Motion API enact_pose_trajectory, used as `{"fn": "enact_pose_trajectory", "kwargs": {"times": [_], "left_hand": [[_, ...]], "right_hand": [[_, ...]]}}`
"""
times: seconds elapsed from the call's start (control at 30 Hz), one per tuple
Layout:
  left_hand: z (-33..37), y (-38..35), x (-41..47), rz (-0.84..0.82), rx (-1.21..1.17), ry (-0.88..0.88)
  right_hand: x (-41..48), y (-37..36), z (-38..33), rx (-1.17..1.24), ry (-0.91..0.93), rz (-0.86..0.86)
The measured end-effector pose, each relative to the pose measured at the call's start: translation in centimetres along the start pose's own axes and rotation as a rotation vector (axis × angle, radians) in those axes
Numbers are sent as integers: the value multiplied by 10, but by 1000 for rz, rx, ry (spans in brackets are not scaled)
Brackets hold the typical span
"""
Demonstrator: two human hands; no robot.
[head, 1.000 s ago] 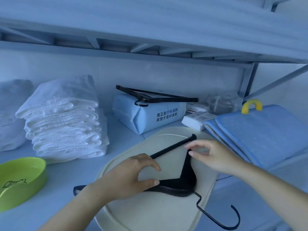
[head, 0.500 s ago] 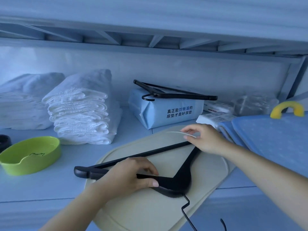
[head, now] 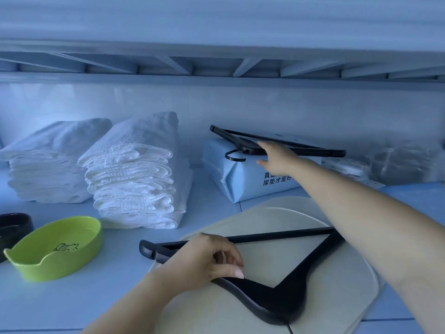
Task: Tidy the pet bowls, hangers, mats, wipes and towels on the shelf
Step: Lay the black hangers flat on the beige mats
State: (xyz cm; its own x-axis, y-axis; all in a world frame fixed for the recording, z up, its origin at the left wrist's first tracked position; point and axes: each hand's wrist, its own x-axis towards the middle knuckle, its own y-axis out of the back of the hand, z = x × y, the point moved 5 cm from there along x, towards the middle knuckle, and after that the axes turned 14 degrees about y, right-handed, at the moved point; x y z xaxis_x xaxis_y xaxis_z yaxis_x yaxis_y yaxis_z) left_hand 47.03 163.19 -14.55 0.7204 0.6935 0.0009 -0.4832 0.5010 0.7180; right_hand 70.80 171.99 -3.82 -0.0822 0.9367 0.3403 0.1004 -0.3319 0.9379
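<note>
Hanger [head: 277, 300] flat on mat [head: 216, 314], left hand [head: 199, 259] pinching; green bowl [head: 60, 266] beside towels [head: 134, 179].

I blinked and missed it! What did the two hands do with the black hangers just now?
The right hand let go of the near hanger's far end and reached back to the other hanger lying on the blue pack, fingers at it, not yet clearly gripping. The left hand still holds the near hanger on the beige mat. The towel stacks and green bowl stayed put.
</note>
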Motion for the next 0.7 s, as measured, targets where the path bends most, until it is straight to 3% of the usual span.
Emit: {"fn": "enact_pose_trajectory", "kwargs": {"times": [0.2, 0.4, 0.57, 0.7], "left_hand": [[-1, -2, 2, 13, 17, -69], [-4, 3, 4, 64, -14, -76], [-2, 19, -2, 298, -55, -46], [13, 37, -22, 592, 22, -75]], "right_hand": [[9, 2, 9, -231, 30, 28], [-10, 15, 17, -146, 116, 136], [-54, 34, 7, -95, 213, 161], [-102, 48, -5, -36, 400, 254]]}}
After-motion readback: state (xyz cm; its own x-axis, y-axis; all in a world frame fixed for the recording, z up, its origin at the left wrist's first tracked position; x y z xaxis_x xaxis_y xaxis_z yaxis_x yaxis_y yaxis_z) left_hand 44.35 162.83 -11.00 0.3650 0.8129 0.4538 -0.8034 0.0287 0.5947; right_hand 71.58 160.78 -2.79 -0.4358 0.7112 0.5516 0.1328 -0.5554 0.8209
